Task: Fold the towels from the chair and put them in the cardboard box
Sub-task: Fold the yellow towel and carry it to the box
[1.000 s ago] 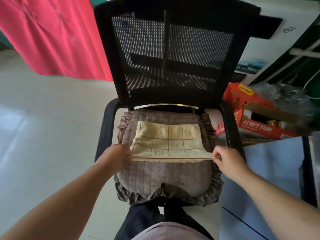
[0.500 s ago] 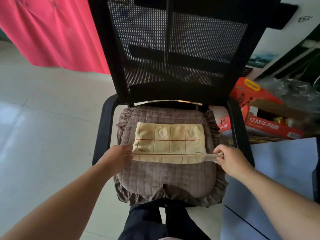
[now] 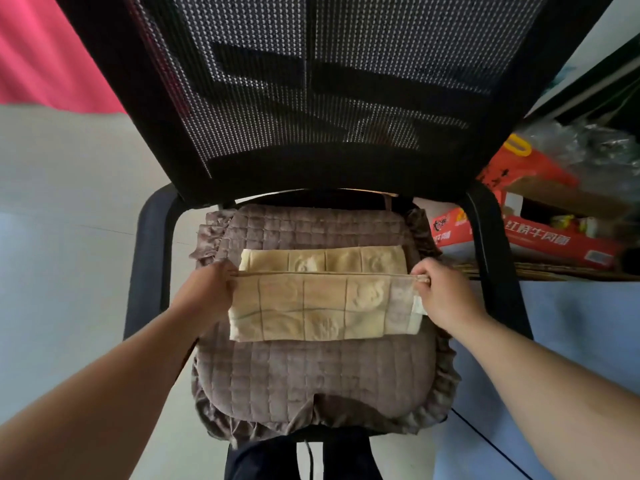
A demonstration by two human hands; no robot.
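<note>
From the head view, a cream towel (image 3: 322,306) lies across the quilted cushion (image 3: 311,379) of the black chair (image 3: 325,98), its raised fold edge pinched at one end by the left hand (image 3: 207,292) and at the other by the right hand (image 3: 446,296), with red boxes (image 3: 540,233) at right.

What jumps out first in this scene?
Two hands, left and right, pinch a cream checked towel taut across a quilted brown cushion on a black mesh chair. A red printed cardboard box sits behind the chair's right armrest.
</note>
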